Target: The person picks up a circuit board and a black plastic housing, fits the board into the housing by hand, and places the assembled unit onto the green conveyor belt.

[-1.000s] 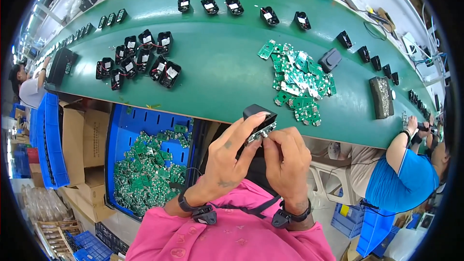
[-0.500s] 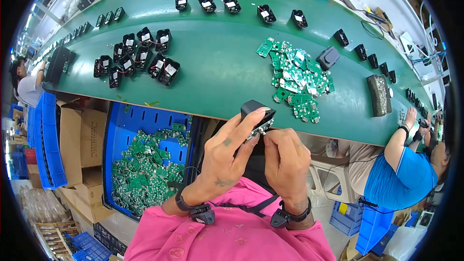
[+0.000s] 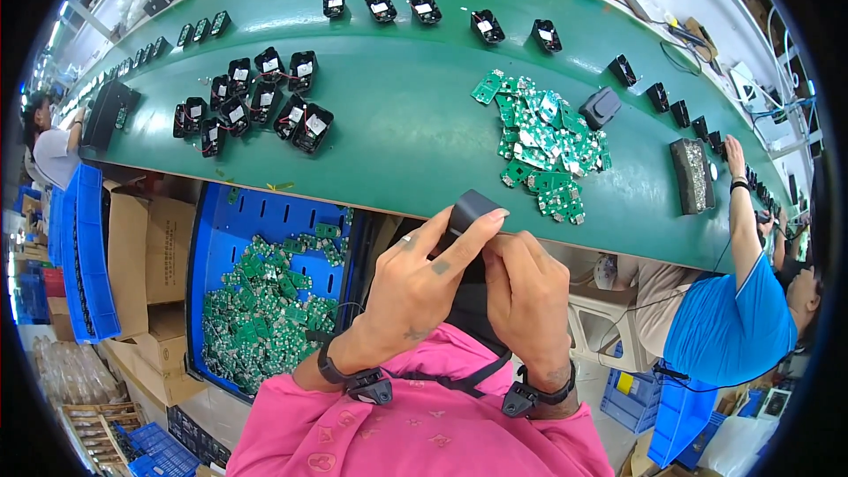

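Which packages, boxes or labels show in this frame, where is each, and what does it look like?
Blue plastic crate: below the belt's near edge, to the left of the left hand, part-filled with green circuit boards.
Cardboard boxes: left of the crate, brown, open.
White labels: small rectangles on the black housings clustered on the green belt.
Blue bins: far left, stacked.

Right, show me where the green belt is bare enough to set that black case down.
The widest bare patch of green belt lies between the cluster of black housings on the left and the pile of green circuit boards on the right. The near edge above the blue bin is also free. The far right rim is crowded.
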{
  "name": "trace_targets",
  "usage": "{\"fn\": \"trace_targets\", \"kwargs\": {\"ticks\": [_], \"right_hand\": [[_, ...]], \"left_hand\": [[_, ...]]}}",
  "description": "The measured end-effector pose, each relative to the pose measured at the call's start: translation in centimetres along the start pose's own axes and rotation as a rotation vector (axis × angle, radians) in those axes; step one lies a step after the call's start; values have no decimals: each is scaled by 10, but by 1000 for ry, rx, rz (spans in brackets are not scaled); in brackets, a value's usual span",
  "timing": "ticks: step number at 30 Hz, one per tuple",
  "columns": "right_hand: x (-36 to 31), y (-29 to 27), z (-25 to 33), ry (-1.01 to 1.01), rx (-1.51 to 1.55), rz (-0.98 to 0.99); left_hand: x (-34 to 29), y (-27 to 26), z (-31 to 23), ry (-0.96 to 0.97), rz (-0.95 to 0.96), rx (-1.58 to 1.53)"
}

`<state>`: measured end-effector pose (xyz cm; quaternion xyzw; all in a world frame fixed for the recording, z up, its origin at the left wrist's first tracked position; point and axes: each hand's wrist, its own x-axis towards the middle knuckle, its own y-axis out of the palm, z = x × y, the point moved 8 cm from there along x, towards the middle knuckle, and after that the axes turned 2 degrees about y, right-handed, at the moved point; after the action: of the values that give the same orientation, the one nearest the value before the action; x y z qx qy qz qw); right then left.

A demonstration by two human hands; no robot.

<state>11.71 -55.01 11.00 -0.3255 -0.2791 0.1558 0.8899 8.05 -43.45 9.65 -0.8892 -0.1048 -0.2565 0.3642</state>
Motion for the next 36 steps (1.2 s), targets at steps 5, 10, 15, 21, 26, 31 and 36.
{"fn": "trace_targets", "kwargs": {"ticks": [5, 10, 15, 21, 26, 31, 36], "right_hand": [[-1, 4, -3, 22, 26, 10], [-7, 11, -10, 78, 36, 52], [-8, 15, -13, 40, 92, -23], [-22, 1, -44, 259, 351, -146], [-25, 20, -58, 388, 533, -25], [-29, 26, -32, 435, 713, -89], [-46, 23, -51, 358, 629, -341]], "left_hand": [[-2, 0, 0, -32, 4, -11], [-10, 8, 2, -103, 16, -25], [-10, 2, 2, -61, -142, -73], [-13, -5, 15, -268, -189, -497], [-18, 21, 30, -474, 21, -919], [-28, -5, 33, -459, -9, -710], [-25, 21, 23, -271, -68, -542]]}}
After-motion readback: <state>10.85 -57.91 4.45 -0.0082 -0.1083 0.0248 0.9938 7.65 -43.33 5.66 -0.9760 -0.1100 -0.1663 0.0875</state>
